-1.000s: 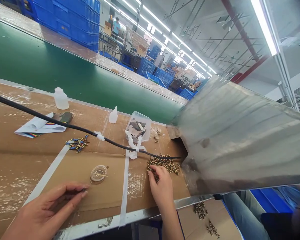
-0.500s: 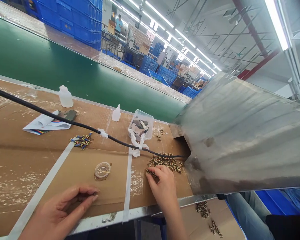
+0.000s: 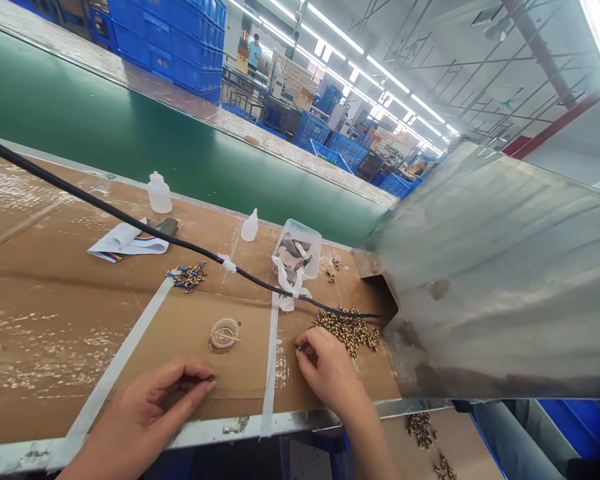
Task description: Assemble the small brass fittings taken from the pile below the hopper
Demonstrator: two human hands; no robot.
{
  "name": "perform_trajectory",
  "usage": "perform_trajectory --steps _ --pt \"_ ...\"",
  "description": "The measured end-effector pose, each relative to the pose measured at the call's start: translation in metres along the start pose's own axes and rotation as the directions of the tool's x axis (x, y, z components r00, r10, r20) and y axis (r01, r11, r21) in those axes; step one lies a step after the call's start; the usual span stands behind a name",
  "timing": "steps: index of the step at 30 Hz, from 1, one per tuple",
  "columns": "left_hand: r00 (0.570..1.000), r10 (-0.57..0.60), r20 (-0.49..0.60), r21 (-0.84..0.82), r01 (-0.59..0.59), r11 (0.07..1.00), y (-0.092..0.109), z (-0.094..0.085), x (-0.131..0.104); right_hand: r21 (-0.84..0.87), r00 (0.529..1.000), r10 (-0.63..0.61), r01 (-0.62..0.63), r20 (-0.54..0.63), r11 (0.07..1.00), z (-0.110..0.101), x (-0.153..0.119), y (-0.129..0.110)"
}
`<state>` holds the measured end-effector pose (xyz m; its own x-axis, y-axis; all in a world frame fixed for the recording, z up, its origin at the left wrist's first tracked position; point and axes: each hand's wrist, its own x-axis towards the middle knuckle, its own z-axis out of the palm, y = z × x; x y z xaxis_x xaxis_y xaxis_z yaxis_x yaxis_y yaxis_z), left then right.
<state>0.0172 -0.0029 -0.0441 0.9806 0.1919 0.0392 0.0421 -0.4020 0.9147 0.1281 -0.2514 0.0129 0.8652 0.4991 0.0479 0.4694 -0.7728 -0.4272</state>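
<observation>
My left hand (image 3: 155,407) hovers over the front edge of the cardboard-covered table, its thumb and forefinger pinched on something too small to make out. Beside a pile of small yellow-and-black parts (image 3: 349,328), my right hand (image 3: 325,363) has its thumb and fingertips close together; what they hold, if anything, cannot be made out. Between and beyond the hands lies a small round clear dish (image 3: 225,333) with a thin stick across it. A smaller cluster of blue-and-yellow parts (image 3: 187,276) rests farther left, at the end of a white tape strip.
A black cable (image 3: 130,220) crosses the table. Behind it stand two white bottles (image 3: 160,193) and a clear plastic box (image 3: 297,250). A large metal panel (image 3: 500,287) bounds the right side. A green belt (image 3: 180,147) runs behind; a person (image 3: 255,52) stands far off.
The view has shifted, so the table things appear farther right. My right hand has drawn slightly left, away from the pile of parts. My left hand keeps its pinch.
</observation>
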Motion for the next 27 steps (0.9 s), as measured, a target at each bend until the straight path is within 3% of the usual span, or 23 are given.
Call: perform_trajectory --steps 4,8,10,13,15,19,23,27 --pt "1.0 -0.002 0.013 -0.002 0.002 1.0 0.01 -0.002 -0.001 0.055 0.999 -0.025 0.023 0.027 0.998 -0.004 0.0 -0.005" --pt "0.999 -0.01 0.036 -0.03 0.011 0.999 0.015 -0.003 -0.003 0.353 0.998 -0.057 0.063 -0.027 0.933 0.007 -0.008 -0.022" --pt "0.999 0.003 0.046 -0.045 -0.001 0.999 0.016 -0.003 -0.003 0.579 1.0 0.025 -0.022 0.004 0.815 0.021 -0.013 -0.035" --pt "0.999 0.016 0.045 -0.05 -0.014 0.999 0.017 -0.003 -0.002 0.849 0.973 0.174 -0.22 0.154 0.481 0.044 -0.019 -0.056" --pt "0.999 0.019 0.044 -0.045 -0.017 0.999 0.016 -0.003 -0.002 0.898 0.963 0.184 -0.252 0.197 0.361 0.055 -0.021 -0.068" --pt "0.996 0.037 0.078 -0.075 -0.032 0.997 0.017 -0.003 -0.002 0.907 0.962 0.184 -0.253 0.2 0.338 0.063 -0.022 -0.082" --pt "0.996 0.05 0.08 -0.113 -0.04 0.993 0.019 -0.003 -0.003 0.939 0.943 0.196 -0.301 0.269 0.163 0.067 -0.024 -0.085" --pt "0.995 0.07 0.071 -0.088 -0.064 0.994 0.023 -0.006 -0.003 0.944 0.945 0.198 -0.294 0.262 0.152 0.069 -0.024 -0.085"
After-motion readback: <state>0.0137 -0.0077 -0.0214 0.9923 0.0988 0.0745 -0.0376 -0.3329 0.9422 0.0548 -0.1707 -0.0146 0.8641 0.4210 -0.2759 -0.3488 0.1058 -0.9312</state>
